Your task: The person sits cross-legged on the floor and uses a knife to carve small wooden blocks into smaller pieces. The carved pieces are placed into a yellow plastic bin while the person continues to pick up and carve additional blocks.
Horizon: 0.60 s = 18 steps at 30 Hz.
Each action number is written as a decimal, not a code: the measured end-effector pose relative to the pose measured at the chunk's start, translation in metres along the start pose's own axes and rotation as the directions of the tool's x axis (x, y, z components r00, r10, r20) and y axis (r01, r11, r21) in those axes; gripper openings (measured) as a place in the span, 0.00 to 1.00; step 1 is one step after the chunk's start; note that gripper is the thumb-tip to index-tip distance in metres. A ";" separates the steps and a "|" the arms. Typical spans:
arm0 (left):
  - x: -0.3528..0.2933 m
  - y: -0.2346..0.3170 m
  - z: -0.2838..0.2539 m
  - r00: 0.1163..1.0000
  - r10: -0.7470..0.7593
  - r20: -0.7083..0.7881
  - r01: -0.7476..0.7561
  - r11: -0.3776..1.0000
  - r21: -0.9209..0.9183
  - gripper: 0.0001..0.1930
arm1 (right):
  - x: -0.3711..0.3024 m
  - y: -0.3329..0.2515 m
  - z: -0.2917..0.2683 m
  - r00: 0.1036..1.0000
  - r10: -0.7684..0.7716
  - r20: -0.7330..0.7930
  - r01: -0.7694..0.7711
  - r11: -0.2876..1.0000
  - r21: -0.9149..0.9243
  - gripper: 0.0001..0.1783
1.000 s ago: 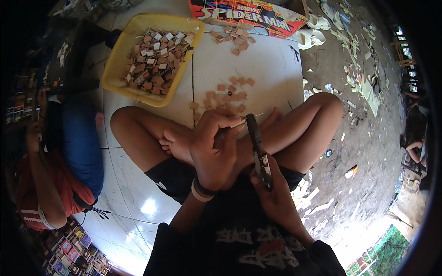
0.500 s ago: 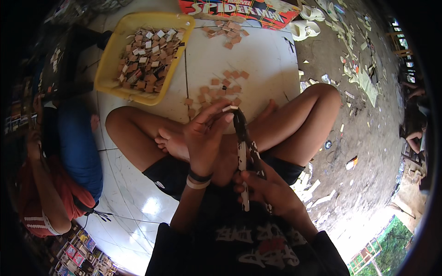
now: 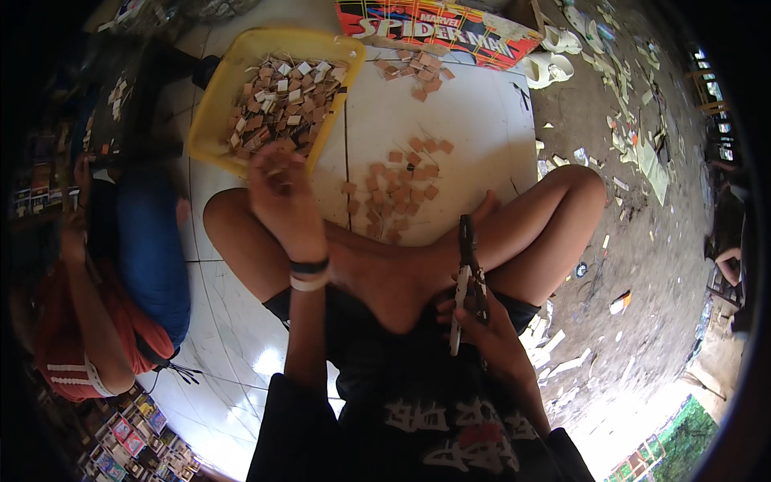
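Observation:
My left hand point(image 3: 283, 197) is over the near rim of a yellow plastic basin point(image 3: 202, 120). Motion blurs its fingers, so whether they hold anything cannot be made out. Inside the basin lies a heap of small square brown and white pieces point(image 3: 281, 100), some with thin wires or sticks poking out. My right hand point(image 3: 482, 321) grips a pair of pliers point(image 3: 468, 265) by handles with chipped pale coating, dark jaws pointing away from me. More brown square pieces point(image 3: 397, 189) are scattered on the tiles before my crossed legs.
Another small pile of squares point(image 3: 419, 72) lies farther off, by a printed red and black board point(image 3: 438, 32). White clogs point(image 3: 550, 71) stand at the tile edge. Scraps litter the ground point(image 3: 634, 217) on the right. A person in blue trousers point(image 3: 148, 257) sits to my left.
My left hand has left the plier jaws, where it held a small pale piece, and moved left to the basin. The right hand has shifted right and slightly down with the pliers.

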State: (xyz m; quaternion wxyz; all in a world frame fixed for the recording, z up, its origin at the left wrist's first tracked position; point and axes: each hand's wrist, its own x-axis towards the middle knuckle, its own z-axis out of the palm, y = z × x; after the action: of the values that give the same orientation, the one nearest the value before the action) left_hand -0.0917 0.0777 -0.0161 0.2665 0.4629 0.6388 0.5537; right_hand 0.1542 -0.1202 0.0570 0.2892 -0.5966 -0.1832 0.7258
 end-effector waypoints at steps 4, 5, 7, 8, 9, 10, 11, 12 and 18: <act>-0.041 -0.035 0.016 0.847 0.025 0.530 -0.233 0.915 0.329 0.12 | -0.001 0.003 -0.001 1.000 0.025 -0.018 -0.025 1.000 0.008 0.32; -0.042 -0.047 0.025 0.787 0.062 0.614 -0.401 0.808 0.431 0.13 | -0.001 0.003 -0.001 1.000 0.021 -0.013 -0.021 1.000 -0.003 0.32; -0.044 -0.064 0.034 0.735 -0.030 0.677 -0.414 0.771 0.484 0.14 | 0.001 0.003 -0.001 1.000 0.002 0.003 -0.002 0.999 -0.037 0.33; -0.043 -0.069 0.036 0.700 -0.105 0.706 -0.412 0.748 0.520 0.15 | 0.001 0.003 -0.001 1.000 -0.010 0.009 0.011 0.998 -0.055 0.33; -0.041 -0.072 0.037 0.686 -0.133 0.715 -0.345 0.806 0.481 0.15 | 0.001 0.002 -0.001 1.000 -0.001 -0.006 0.001 0.997 -0.083 0.33; -0.039 -0.071 0.035 0.666 -0.162 0.728 -0.273 0.855 0.440 0.15 | 0.001 0.001 -0.001 0.999 -0.035 0.010 0.035 0.998 -0.058 0.32; -0.037 -0.068 0.032 0.636 -0.229 0.737 -0.186 0.881 0.435 0.15 | 0.000 0.001 0.000 0.999 -0.044 0.008 0.045 0.998 -0.047 0.31; -0.036 -0.062 0.030 0.680 -0.234 0.695 -0.068 0.924 0.377 0.13 | -0.001 -0.001 0.000 0.999 -0.050 0.002 0.050 0.998 -0.038 0.30; -0.053 -0.006 0.007 0.735 -0.290 0.612 0.469 0.870 -0.151 0.08 | -0.002 0.000 0.008 0.993 -0.107 -0.043 0.103 0.991 -0.080 0.31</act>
State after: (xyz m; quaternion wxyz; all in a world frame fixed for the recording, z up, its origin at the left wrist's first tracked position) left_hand -0.0645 0.0336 -0.0323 0.6198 0.4197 0.5204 0.4110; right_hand 0.1464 -0.1206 0.0605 0.3079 -0.6137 -0.2355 0.6878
